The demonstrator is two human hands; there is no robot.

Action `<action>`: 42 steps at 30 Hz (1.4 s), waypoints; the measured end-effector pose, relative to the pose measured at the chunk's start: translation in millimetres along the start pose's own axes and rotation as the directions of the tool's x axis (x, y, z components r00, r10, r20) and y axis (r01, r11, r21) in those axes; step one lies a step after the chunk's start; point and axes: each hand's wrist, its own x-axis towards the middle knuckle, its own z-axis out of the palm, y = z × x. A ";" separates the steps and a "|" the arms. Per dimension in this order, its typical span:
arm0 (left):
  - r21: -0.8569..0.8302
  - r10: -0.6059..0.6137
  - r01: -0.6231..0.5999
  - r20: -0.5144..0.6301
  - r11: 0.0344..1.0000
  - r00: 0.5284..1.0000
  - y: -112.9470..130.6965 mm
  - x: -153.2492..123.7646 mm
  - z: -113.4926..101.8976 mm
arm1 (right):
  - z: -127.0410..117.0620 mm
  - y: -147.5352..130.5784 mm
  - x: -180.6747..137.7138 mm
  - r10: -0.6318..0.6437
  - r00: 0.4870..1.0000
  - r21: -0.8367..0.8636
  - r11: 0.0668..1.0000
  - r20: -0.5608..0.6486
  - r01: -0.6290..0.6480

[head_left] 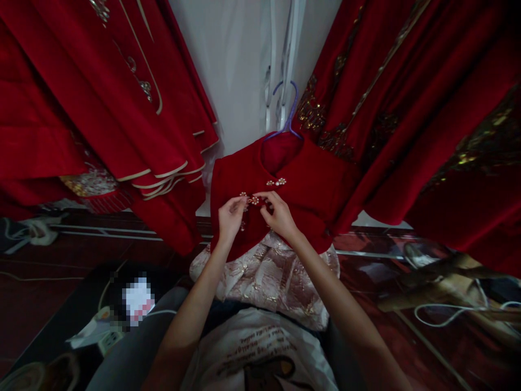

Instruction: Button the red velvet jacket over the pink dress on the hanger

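Observation:
A red top point(301, 198) hangs in front of me on a purple hanger point(291, 108), its front facing me. Pearl and rhinestone clasps run down the front, and the upper clasp point(277, 182) lies flat across the opening. My left hand point(232, 216) pinches one half of the flower-shaped clasp point(254, 200) below it. From the other side, the fingers of my right hand point(279, 214) close at the clasp's flower half. Whether the two halves are joined I cannot tell. Beneath the top's hem shows a pale pink, gold-flecked brocade fabric point(280, 271).
Red garments with pale piping point(163, 108) hang at the left, and red garments with gold sequins point(407, 136) at the right. A power strip point(109, 339) with a cable lies lower left beside a blurred-out patch. Wooden pieces and a white cord point(439, 308) are at lower right.

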 end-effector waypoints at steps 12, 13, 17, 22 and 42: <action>-0.020 0.009 -0.009 0.007 1.000 1.000 3.6 0.2 1.7 | 11.3 -0.9 -1.2 0.031 0.999 -0.074 0.997 -0.040 -0.034; -0.015 0.009 -0.008 0.013 1.000 1.000 3.1 0.3 1.7 | 11.6 -1.3 -1.2 0.045 0.998 -0.073 0.996 -0.049 -0.049; 0.014 -0.016 0.015 0.054 1.000 0.998 1.5 1.3 -1.0 | 13.6 -2.2 -0.1 0.085 0.991 -0.063 0.994 -0.106 -0.092; 0.045 -0.039 0.033 0.132 0.998 0.991 3.8 5.5 -7.5 | 16.4 -0.8 -0.9 0.094 0.984 -0.042 0.994 -0.153 -0.101; 0.497 -0.021 -0.149 0.320 0.855 0.947 -13.9 -33.1 -56.8 | -45.2 -17.1 -32.0 0.357 0.926 0.134 0.918 0.124 -0.372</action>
